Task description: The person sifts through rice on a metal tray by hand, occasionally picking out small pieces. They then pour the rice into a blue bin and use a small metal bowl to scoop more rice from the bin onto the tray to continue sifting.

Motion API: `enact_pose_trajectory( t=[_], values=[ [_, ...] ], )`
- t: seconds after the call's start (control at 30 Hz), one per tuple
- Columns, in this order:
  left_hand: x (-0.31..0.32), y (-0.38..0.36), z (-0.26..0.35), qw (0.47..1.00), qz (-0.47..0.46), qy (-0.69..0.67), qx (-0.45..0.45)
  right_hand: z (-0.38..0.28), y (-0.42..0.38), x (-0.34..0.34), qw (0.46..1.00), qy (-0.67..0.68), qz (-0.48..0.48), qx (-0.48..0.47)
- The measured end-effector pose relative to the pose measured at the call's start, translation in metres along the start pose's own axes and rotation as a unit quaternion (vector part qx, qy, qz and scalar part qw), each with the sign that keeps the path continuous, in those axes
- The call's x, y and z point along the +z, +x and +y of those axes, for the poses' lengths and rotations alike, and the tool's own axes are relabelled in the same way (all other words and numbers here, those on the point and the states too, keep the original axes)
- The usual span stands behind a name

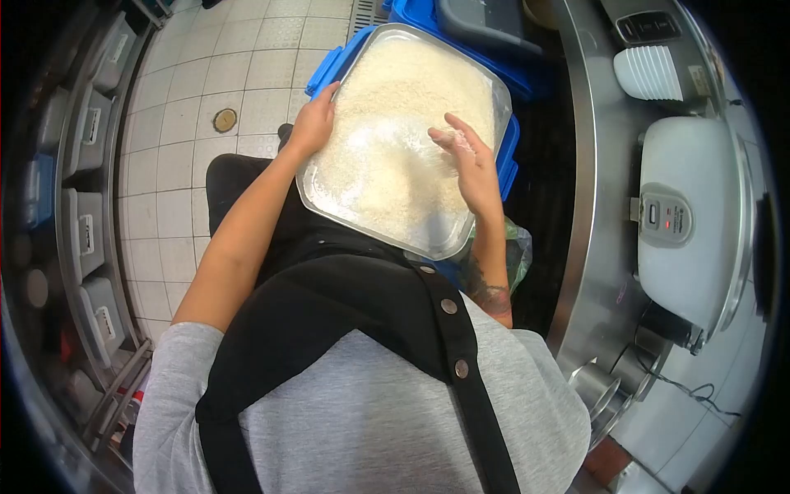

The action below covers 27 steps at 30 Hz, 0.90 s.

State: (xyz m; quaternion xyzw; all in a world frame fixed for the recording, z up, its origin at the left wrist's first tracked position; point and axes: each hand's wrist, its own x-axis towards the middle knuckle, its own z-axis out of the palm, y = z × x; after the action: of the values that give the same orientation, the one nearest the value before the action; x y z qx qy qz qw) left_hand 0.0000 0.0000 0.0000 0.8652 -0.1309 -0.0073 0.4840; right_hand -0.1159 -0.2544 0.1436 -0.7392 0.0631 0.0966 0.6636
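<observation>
A shallow rectangular metal tray [440, 239] is spread with off-white breadcrumb-like flakes [403, 90]. The layer is thick at the far end and thinner near me, where bare metal shines through. My left hand [313, 123] grips the tray's left rim, its fingertips partly hidden at the edge. Over the right side of the tray is my right hand [474, 169], fingers apart and crumbs stuck to them. Nothing is held in it that I can see. Beneath the tray, a blue container [329, 70] shows at the edges.
To the right runs a steel counter [576, 165] with a white rice cooker [691, 214], stacked white bowls [650, 74] and a cable. Shelves with labelled bins [89, 235] line the left. A grey lidded bin [485, 25] stands beyond the tray. A plastic bag [520, 255] hangs by my right forearm.
</observation>
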Motion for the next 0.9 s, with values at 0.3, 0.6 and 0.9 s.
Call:
enact_pose_trajectory(
  t=[0.3, 0.6, 0.9],
  values=[
    [-0.007, -0.003, 0.002, 1.000, -0.004, 0.008, -0.006, 0.085, -0.041, 0.071, 0.845, -0.507, -0.004, -0.168],
    [-0.006, -0.002, 0.004, 1.000, 0.002, 0.012, -0.004, 0.109, 0.049, 0.039, 0.752, -0.606, 0.098, -0.241],
    [-0.007, -0.002, 0.004, 1.000, -0.005, 0.015, -0.017, 0.119, 0.003, 0.070, 0.857, -0.445, 0.089, -0.244]
  ],
)
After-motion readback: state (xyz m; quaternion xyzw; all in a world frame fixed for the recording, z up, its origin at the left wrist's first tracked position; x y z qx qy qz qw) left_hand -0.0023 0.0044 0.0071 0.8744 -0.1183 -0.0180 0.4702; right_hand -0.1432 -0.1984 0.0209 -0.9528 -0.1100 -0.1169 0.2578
